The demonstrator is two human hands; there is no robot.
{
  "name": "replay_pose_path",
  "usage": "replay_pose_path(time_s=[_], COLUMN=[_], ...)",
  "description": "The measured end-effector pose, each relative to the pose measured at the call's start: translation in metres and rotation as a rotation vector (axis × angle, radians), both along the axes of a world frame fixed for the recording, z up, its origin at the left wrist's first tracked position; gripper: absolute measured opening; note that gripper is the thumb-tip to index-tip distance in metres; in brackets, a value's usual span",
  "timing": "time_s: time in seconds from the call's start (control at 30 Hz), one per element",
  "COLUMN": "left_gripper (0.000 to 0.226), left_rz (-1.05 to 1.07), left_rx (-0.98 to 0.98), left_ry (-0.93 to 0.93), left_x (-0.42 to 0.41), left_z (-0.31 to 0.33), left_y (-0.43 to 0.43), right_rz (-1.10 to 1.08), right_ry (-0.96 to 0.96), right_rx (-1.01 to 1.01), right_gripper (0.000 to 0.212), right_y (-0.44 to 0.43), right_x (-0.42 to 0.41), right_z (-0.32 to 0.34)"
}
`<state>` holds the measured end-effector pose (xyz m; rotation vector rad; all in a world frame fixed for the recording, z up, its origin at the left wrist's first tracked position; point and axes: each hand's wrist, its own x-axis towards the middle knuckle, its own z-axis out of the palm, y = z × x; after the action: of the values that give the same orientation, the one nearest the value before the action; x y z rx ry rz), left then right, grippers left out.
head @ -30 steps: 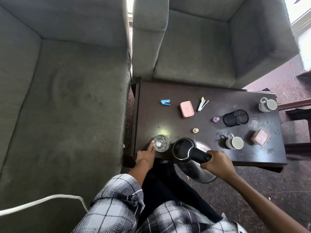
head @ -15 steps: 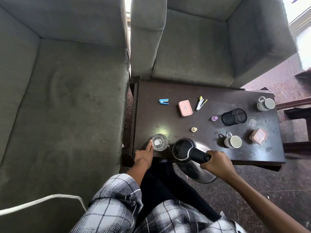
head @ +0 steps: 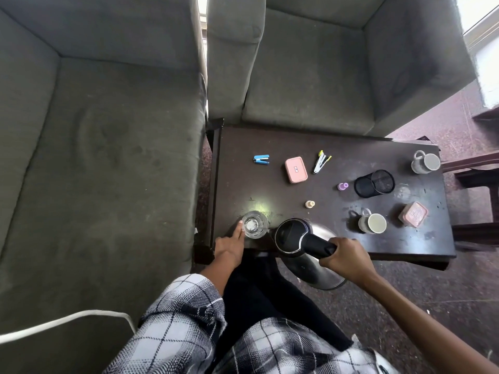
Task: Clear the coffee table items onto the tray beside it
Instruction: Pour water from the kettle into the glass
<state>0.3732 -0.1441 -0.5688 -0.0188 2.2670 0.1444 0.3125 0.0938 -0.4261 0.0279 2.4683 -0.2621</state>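
Head view shows the right hand with its fingers wrapped round the black handle of the steel kettle, which tilts over the near edge of the coffee table, spout toward the glass just left of it. The left hand lies at the table edge left of the kettle, forefinger straight and touching the glass's side; its other fingers are unclear. Beyond the kettle lie a blue stapler, a pink box and a mesh pen cup, and a grey mug stands just right of it.
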Motion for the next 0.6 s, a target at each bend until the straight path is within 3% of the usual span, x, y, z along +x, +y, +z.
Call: replay_pose_path(time_s=[0.6], left_gripper=[0.085], left_rz=[-0.024], left_rx=[-0.017], left_ry=[-0.025], left_x=[-0.0016], left_z=[-0.0001], left_y=[0.0013], right_rz=[-0.029], right_ry=[-0.012], right_rx=[-0.005], right_gripper=[0.021], right_y=[0.0029], right_x=[-0.0002], right_z=[0.0045])
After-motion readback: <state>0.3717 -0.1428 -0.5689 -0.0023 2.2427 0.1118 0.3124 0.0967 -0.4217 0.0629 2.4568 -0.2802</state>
